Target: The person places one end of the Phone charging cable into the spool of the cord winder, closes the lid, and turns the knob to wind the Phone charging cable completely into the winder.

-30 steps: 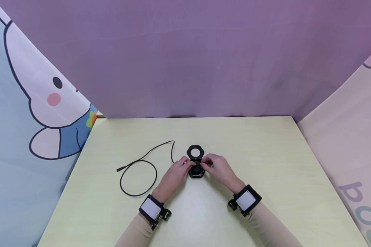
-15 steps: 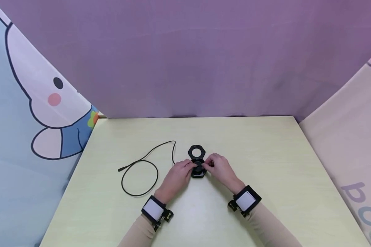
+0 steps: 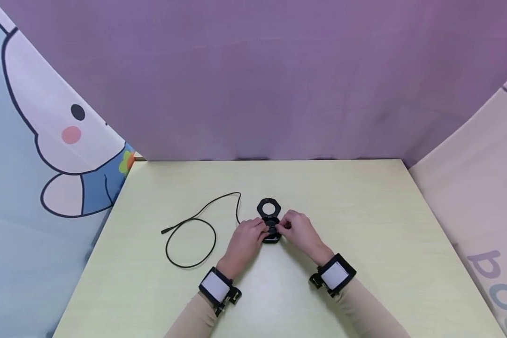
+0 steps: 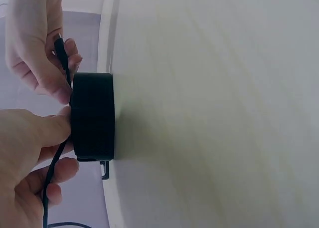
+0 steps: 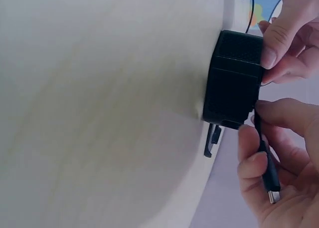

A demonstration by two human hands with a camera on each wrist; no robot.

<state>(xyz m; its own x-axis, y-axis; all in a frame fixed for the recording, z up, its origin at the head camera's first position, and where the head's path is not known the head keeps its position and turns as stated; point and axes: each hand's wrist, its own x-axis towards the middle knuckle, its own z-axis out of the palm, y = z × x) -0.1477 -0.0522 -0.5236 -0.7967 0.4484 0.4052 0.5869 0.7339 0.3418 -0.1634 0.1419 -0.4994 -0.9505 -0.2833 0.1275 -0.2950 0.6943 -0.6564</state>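
A black hexagonal case (image 3: 272, 240) stands on the table with its lid (image 3: 259, 207) swung back; the lid has a round window. My left hand (image 3: 244, 244) pinches a thin black cable (image 4: 50, 173) at the case's left side, with the thumb and fingertips right at the opening. From the right, my right hand (image 3: 303, 234) pinches the same cable near its end. Its USB-C plug (image 5: 270, 175) sticks out past the fingers, metal tip exposed. Between the hands the cable passes over the case's top. In the head view my fingers hide part of the case's inside.
On the left of the table (image 3: 363, 211), the rest of the cable (image 3: 187, 267) lies in a loose loop, its other connector (image 3: 166, 231) pointing left. A purple curtain (image 3: 257, 84) rises behind the far edge, with printed cloths at both sides.
My left hand has moved slightly right, its fingers now further round the left side of the case. My right hand stays almost in place, and the loose loop has barely shifted.
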